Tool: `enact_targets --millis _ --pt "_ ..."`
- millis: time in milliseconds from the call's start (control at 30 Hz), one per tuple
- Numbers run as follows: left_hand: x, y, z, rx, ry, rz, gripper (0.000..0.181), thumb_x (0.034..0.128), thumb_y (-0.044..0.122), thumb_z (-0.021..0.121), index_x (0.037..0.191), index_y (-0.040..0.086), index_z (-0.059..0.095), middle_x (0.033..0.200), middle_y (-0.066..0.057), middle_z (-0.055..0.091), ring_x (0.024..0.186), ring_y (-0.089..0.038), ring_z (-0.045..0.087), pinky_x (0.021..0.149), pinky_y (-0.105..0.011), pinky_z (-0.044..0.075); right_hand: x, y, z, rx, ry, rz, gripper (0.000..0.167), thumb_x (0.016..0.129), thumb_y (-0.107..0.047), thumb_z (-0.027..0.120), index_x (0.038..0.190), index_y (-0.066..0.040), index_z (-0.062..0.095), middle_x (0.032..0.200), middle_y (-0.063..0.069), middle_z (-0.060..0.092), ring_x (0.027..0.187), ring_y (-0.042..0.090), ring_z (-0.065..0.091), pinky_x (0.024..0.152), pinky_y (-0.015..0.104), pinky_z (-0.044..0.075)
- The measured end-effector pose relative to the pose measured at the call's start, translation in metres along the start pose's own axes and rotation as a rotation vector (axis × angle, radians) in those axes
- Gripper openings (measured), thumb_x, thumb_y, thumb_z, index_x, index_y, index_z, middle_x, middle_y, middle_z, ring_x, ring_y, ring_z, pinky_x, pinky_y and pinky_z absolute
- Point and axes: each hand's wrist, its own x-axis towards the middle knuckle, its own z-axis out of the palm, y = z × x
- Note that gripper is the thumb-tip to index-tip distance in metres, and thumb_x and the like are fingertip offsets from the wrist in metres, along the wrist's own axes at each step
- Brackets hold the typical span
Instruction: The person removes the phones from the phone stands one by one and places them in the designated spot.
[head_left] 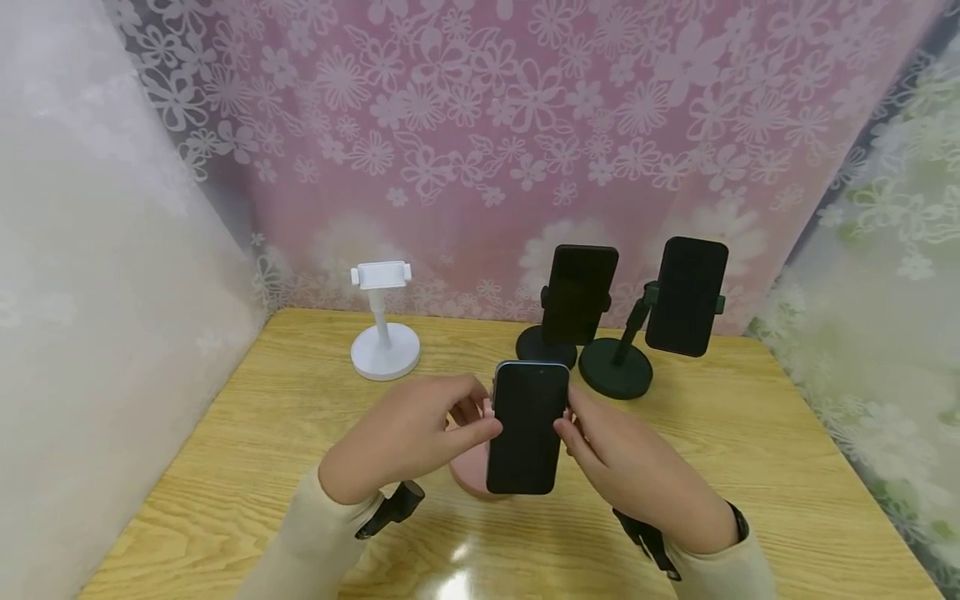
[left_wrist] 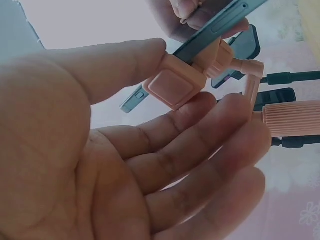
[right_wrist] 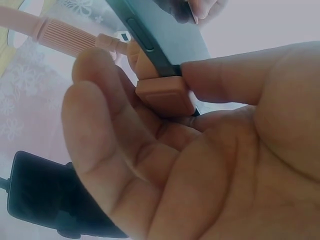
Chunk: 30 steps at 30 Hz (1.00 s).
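- Hold the slim dark-screened phone with the bluish metal frame (head_left: 528,427) upright between the ends of the pink plastic clamp (left_wrist: 174,86), above the round pink base (head_left: 470,472) on the wood-grained tabletop (head_left: 262,467).
- With the left hand (head_left: 416,425), pinching the clamp's left end: thumb along the front edge, index finger behind, other fingers loosely bent.
- With the right hand (head_left: 630,446), pinching the right end likewise: thumb against the phone's edge, fingers curled behind, closure only partial.
- Best, seemingly, to work both ends evenly, so as to seat the phone square rather than cocked (impossible to tell from here how firm the hold).
- Press on the edges, not the glass, to limit smears and slips.
- Avoid pushing hard at the top, for fear of swinging the clamp back on the slim joint above the pink ribbed column (left_wrist: 292,120).
- Check for contact along both long edges before letting go, preferably one side at a time.
- For comparison, look to the dark green round-based stand (head_left: 617,371), with a black phone (head_left: 687,297) gripped near mid-height.
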Motion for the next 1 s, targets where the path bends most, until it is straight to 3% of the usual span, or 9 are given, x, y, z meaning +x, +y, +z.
enact_targets --millis 133,233,300,400,467,533,600,767,1000 --pt "-0.002 -0.002 0.001 0.013 0.014 0.029 0.018 0.1002 0.045 0.068 0.095 0.028 0.065 0.085 0.022 0.064 0.078 0.003 0.060 0.071 -0.025 0.052 0.000 -0.002 0.002 -0.010 0.018 0.005 0.032 0.110 -0.026 0.052 0.139 -0.013 0.046 0.105 -0.004 0.063 0.086 0.009 0.058 0.077 0.032 0.049" --pt "-0.002 -0.003 0.001 0.013 0.015 0.045 0.018 0.1012 0.044 0.067 0.096 0.027 0.064 0.086 0.021 0.064 0.078 0.002 0.060 0.069 -0.025 0.052 0.000 -0.004 0.004 -0.003 0.085 0.006 0.042 0.108 -0.023 0.056 0.146 -0.010 0.041 0.115 0.001 0.060 0.088 0.009 0.059 0.077 0.032 0.054" --pt "-0.002 -0.003 0.001 0.014 0.014 0.050 0.017 0.1020 0.043 0.066 0.097 0.026 0.064 0.086 0.020 0.064 0.077 0.001 0.060 0.069 -0.025 0.051 0.001 -0.006 0.007 0.011 0.188 -0.013 0.054 0.105 -0.020 0.062 0.151 -0.009 0.035 0.124 0.006 0.056 0.095 0.013 0.060 0.077 0.031 0.056" --pt "-0.001 -0.002 0.001 0.019 0.001 0.047 0.017 0.1030 0.043 0.064 0.099 0.026 0.063 0.085 0.020 0.063 0.074 -0.001 0.059 0.067 -0.026 0.051 0.001 -0.012 0.010 0.075 0.412 -0.079 0.074 0.099 -0.013 0.069 0.160 -0.011 0.027 0.144 0.011 0.047 0.113 0.019 0.059 0.083 0.028 0.058" --pt "0.000 -0.002 0.001 0.021 -0.011 0.050 0.018 0.1038 0.043 0.063 0.101 0.026 0.062 0.085 0.019 0.062 0.073 -0.002 0.058 0.067 -0.027 0.051 0.001 -0.017 0.012 0.089 0.559 -0.150 0.074 0.095 -0.009 0.072 0.158 -0.009 0.033 0.150 0.013 0.044 0.123 0.024 0.054 0.088 0.025 0.056" --pt "0.001 -0.001 0.002 0.024 -0.023 0.055 0.019 0.1044 0.044 0.062 0.102 0.026 0.062 0.085 0.018 0.061 0.072 -0.003 0.057 0.066 -0.027 0.050 0.003 -0.024 0.013 0.039 0.663 -0.200 0.069 0.093 -0.011 0.072 0.154 -0.008 0.041 0.150 0.014 0.045 0.125 0.027 0.053 0.089 0.024 0.055" --pt "0.002 -0.001 0.003 0.024 -0.029 0.065 0.020 0.1048 0.044 0.061 0.103 0.025 0.062 0.085 0.017 0.061 0.072 -0.003 0.058 0.067 -0.026 0.050 0.007 -0.030 0.014 -0.076 0.716 -0.221 0.065 0.092 -0.018 0.071 0.151 -0.006 0.047 0.149 0.016 0.047 0.123 0.031 0.054 0.076 0.026 0.057" --pt "0.001 -0.003 0.004 0.019 -0.026 0.069 0.020 0.1036 0.046 0.062 0.102 0.026 0.062 0.085 0.018 0.061 0.073 -0.001 0.058 0.066 -0.026 0.051 0.021 -0.042 0.013 -0.325 0.664 -0.207 0.061 0.097 -0.038 0.068 0.148 -0.007 0.053 0.153 0.019 0.045 0.118 0.039 0.056 0.048 0.033 0.051" --pt "0.000 -0.007 0.002 0.024 -0.006 0.086 0.019 0.1018 0.046 0.065 0.099 0.027 0.062 0.083 0.018 0.061 0.071 -0.001 0.057 0.064 -0.026 0.050 0.032 -0.050 0.010 -0.511 0.526 -0.225 0.052 0.100 -0.042 0.067 0.137 -0.006 0.062 0.143 0.018 0.053 0.113 0.037 0.057 0.051 0.036 0.054"
